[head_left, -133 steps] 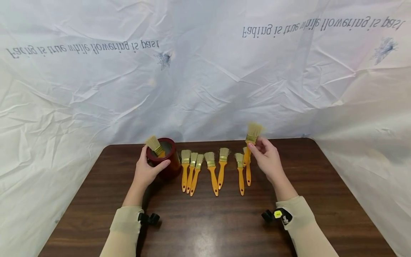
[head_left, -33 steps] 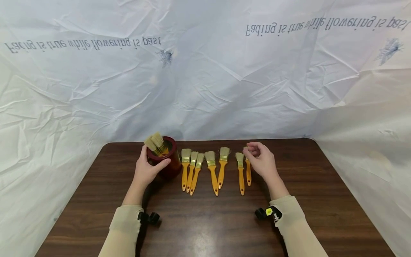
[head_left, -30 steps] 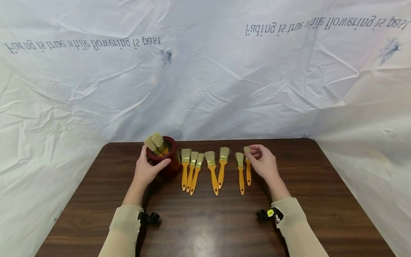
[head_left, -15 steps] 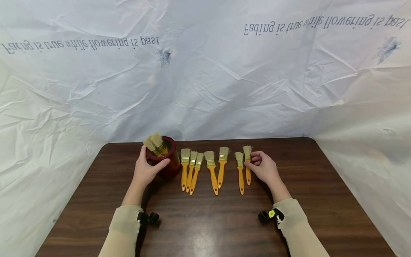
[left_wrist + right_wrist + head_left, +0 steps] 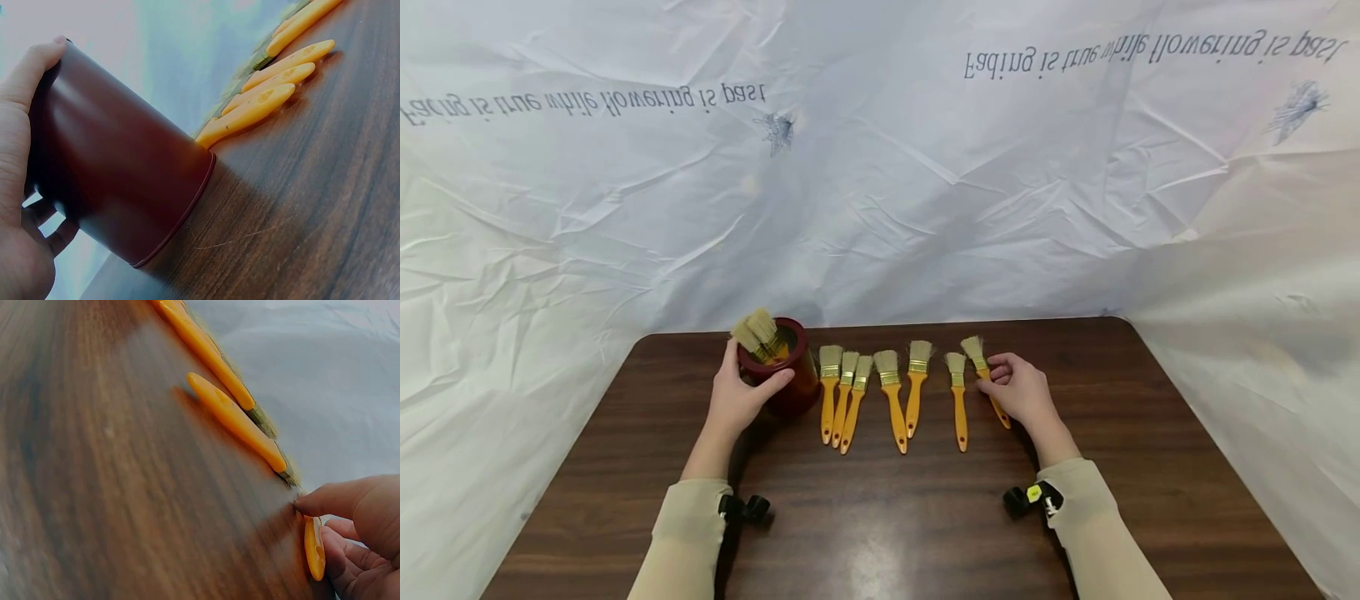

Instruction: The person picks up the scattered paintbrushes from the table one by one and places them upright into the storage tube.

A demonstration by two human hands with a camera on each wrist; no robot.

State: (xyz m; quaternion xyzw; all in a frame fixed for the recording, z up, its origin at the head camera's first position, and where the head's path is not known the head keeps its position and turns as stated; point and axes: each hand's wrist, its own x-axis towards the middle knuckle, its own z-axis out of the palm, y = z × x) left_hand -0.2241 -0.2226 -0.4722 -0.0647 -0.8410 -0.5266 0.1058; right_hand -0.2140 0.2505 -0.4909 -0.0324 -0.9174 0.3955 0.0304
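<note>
White crinkled sheeting with upside-down printed lettering is hanging behind and around a dark wood-grain table. Seen from the head camera, a dark red cup is standing near the far edge of the table, toward its left corner, with two brushes poking bristles-up out of it. The left hand is wrapping around the cup, thumb on the near side and fingers around the far side. Just to the right of the cup, six orange-handled brushes are lying in a row along the far edge, bristles pointing away. At the right end of that row, the right hand is pinching a seventh orange brush, which is tilting away from its neighbours, its handle end angling toward the right edge. Both sleeves are beige, each with a small black camera at the wrist.

From the left wrist camera, the left hand is gripping the cup, whose base is resting on the table, with three orange handles lying just beside it.

From the right wrist camera, the right hand is curling its thumb and fingers around the orange handle, with two other handles lying apart on the table.
</note>
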